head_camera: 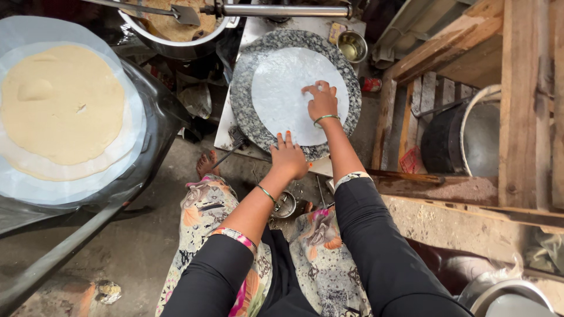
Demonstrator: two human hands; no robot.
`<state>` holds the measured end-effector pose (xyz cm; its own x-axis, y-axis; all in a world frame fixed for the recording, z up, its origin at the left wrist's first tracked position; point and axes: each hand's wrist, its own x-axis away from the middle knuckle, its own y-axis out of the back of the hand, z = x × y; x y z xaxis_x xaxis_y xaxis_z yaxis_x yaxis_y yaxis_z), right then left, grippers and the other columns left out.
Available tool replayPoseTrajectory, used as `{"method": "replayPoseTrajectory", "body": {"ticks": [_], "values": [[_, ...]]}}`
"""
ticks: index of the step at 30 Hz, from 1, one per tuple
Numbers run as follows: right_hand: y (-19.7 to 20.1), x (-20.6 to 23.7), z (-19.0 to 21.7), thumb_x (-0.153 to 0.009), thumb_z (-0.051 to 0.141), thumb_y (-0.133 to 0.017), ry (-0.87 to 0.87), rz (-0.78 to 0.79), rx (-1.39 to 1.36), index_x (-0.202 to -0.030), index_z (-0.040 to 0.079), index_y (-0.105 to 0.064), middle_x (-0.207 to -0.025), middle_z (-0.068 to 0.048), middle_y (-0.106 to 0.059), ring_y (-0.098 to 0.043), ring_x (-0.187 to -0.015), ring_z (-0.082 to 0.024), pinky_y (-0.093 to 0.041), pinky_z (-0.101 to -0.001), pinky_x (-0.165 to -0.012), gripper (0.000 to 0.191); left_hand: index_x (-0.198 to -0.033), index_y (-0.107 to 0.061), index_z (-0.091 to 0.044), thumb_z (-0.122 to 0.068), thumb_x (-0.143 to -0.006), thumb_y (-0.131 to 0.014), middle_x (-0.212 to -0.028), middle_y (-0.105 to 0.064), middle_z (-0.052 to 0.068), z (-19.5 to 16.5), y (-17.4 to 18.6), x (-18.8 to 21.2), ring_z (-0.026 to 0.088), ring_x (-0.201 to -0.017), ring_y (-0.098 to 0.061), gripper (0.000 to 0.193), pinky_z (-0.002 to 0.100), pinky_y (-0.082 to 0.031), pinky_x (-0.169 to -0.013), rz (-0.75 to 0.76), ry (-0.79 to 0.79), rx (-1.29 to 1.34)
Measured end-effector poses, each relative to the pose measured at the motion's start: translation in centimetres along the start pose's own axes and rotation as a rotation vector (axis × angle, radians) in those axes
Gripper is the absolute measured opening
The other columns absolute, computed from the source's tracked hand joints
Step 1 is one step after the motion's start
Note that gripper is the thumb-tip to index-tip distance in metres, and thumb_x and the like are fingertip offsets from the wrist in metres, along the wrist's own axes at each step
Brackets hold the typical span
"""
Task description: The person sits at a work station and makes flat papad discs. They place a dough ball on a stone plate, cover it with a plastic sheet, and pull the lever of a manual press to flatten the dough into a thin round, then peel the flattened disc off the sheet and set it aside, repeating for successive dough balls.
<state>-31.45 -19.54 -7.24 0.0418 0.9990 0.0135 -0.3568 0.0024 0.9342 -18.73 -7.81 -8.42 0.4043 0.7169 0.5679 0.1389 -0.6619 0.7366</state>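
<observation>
The right hand (pixel 322 103) lay flat, fingers spread, on a thin white sheet (pixel 294 94) covering a round speckled stone slab (pixel 247 111) at the far middle. The left hand (pixel 289 157) pressed open fingertips on the sheet's near edge, gripping nothing. To the left, a pale round of dough (pixel 61 103) rested on plastic-lined tray (pixel 153 117). A steel pot (pixel 176 41) stood beyond.

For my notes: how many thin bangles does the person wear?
2: one thin green bangle on the left wrist, one thin green bangle on the right wrist. Sleeves may hide others.
</observation>
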Motion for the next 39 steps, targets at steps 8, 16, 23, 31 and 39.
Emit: {"method": "replayPoseTrajectory", "body": {"ticks": [8,16,23,31,39], "values": [[6.2,3.4,-4.4,-0.081,0.005,-0.069,0.026,-0.231,-0.358,-0.112,0.014,-0.078,-0.101,-0.014,-0.070,-0.066,-0.082,-0.024,-0.055,-0.0357,-0.078,0.033,-0.156,-0.038,-0.006,-0.055,-0.096,-0.054,-0.170,-0.003,0.026,0.3,0.0,0.2,0.050,-0.155,-0.003,0.079,0.068,-0.018,-0.119,-0.018,0.000,0.019],[16.5,27.1,-8.5,-0.091,0.022,-0.072,-0.240,-0.358,-0.350,-0.110,0.010,-0.076,-0.102,-0.010,-0.075,-0.074,-0.086,-0.020,-0.057,-0.0314,-0.073,0.022,-0.146,-0.049,0.001,-0.069,-0.095,-0.050,-0.157,-0.029,0.032,2.1,-1.7,-0.1,0.052,-0.149,-0.022,0.086,0.065,-0.026,-0.117,-0.098,-0.217,-0.113],[17.5,50.7,-8.8,-0.085,0.018,-0.077,-0.274,-0.248,0.099,-0.082,0.008,-0.072,-0.099,-0.005,-0.075,-0.070,-0.089,-0.025,-0.057,-0.0379,-0.075,0.011,-0.117,-0.069,0.010,-0.049,-0.100,-0.063,-0.126,-0.062,0.038,4.5,-3.1,0.4,0.051,-0.123,-0.056,0.062,0.055,-0.044,-0.104,-0.281,-0.327,-0.042],[14.3,67.8,-11.7,-0.073,0.009,-0.070,-0.279,0.152,0.414,-0.077,0.009,-0.070,-0.090,-0.006,-0.070,-0.068,-0.094,-0.026,-0.057,-0.0389,-0.071,0.003,-0.116,-0.076,0.000,-0.040,-0.103,-0.073,-0.111,-0.070,0.031,8.7,-4.9,1.0,0.049,-0.105,-0.065,0.042,0.054,-0.049,-0.092,-0.494,-0.402,0.063],[17.7,75.7,-19.9,-0.092,0.025,-0.070,-0.615,-0.136,0.553,-0.084,0.011,-0.074,-0.096,-0.005,-0.068,-0.062,-0.097,-0.029,-0.052,-0.0404,-0.086,0.016,-0.109,-0.078,-0.004,-0.027,-0.100,-0.074,-0.107,-0.072,0.027,9.7,-5.8,3.4,0.043,-0.097,-0.069,0.025,0.048,-0.052,-0.090,-0.534,-0.312,0.145]]}}
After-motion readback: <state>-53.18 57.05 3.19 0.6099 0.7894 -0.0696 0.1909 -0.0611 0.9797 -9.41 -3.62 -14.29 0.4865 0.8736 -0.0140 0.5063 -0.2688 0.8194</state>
